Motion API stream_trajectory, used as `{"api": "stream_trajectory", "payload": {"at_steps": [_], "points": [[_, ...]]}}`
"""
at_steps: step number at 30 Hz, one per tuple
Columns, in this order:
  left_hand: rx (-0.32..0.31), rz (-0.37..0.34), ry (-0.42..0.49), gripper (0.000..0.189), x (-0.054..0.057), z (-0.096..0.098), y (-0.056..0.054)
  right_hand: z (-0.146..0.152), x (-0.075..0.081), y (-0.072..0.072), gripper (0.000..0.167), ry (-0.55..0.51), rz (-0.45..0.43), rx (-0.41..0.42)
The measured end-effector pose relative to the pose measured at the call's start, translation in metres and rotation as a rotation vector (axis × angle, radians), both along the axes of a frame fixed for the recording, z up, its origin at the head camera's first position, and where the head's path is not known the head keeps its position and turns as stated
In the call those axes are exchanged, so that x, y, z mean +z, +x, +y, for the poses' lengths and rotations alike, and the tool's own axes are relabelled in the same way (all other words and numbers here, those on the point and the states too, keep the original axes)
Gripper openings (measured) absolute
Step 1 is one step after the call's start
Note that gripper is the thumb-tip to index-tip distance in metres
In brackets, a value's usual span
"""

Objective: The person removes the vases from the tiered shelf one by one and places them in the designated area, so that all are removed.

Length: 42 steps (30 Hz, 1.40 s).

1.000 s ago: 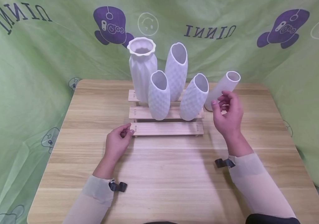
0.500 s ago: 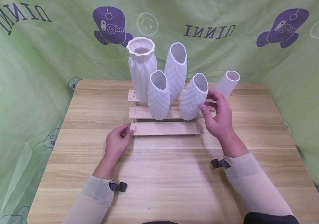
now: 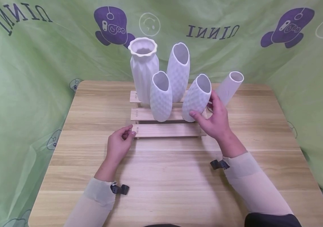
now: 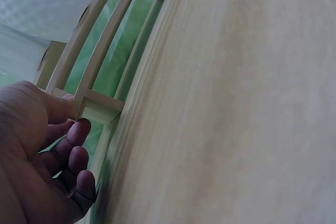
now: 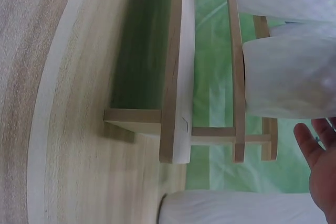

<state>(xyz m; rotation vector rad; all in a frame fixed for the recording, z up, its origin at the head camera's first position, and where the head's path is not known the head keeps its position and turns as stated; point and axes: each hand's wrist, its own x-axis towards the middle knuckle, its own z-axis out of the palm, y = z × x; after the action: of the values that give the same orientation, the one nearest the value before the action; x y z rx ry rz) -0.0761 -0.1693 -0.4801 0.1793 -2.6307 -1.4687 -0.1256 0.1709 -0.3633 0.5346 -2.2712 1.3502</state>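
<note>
A three-step wooden rack stands on the table. At the left end of its lowest step, my left hand pinches the board between thumb and fingers; the left wrist view shows this hand at the board's end. My right hand is at the right side of a white dimpled vase on the middle step, thumb before it and fingers beside it. In the right wrist view the thumb lies close to that vase, not curled round it. A second dimpled vase stands left on this step.
On the top step are a fluted vase with a wavy rim and a taller dimpled vase. A plain cylindrical vase stands on the table behind my right hand. Green printed cloth hangs round the table.
My right hand has moved left from in front of the cylindrical vase to the right dimpled vase, its thumb now in front of it. My left hand and the rack have stayed put.
</note>
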Motion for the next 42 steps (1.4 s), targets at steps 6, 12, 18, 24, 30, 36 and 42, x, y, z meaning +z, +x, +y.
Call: {"api": "stream_trajectory", "payload": {"at_steps": [6,12,18,24,30,36,42], "points": [[0.004,-0.013,-0.003,0.032,-0.001,0.001,-0.001,0.000,-0.006,-0.003,0.075,0.024,-0.004,-0.019],[0.006,-0.021,-0.003,0.033,-0.002,0.002,-0.001,0.014,-0.036,-0.018,0.080,0.033,0.041,-0.031],[0.005,-0.019,-0.007,0.033,-0.001,0.002,0.000,0.016,-0.035,-0.015,0.078,0.036,0.061,-0.035],[0.008,-0.013,-0.007,0.034,0.000,0.001,0.000,0.019,-0.035,-0.013,0.077,0.036,0.054,-0.047],[0.006,-0.020,-0.011,0.034,0.001,0.001,0.000,0.014,-0.019,0.000,0.075,0.015,0.062,-0.045],[0.009,-0.028,-0.019,0.033,0.001,0.001,0.000,0.014,-0.001,0.015,0.071,0.005,0.071,-0.050],[0.012,-0.038,-0.026,0.034,0.000,0.001,-0.001,0.024,-0.003,0.020,0.071,0.001,0.061,-0.069]]}}
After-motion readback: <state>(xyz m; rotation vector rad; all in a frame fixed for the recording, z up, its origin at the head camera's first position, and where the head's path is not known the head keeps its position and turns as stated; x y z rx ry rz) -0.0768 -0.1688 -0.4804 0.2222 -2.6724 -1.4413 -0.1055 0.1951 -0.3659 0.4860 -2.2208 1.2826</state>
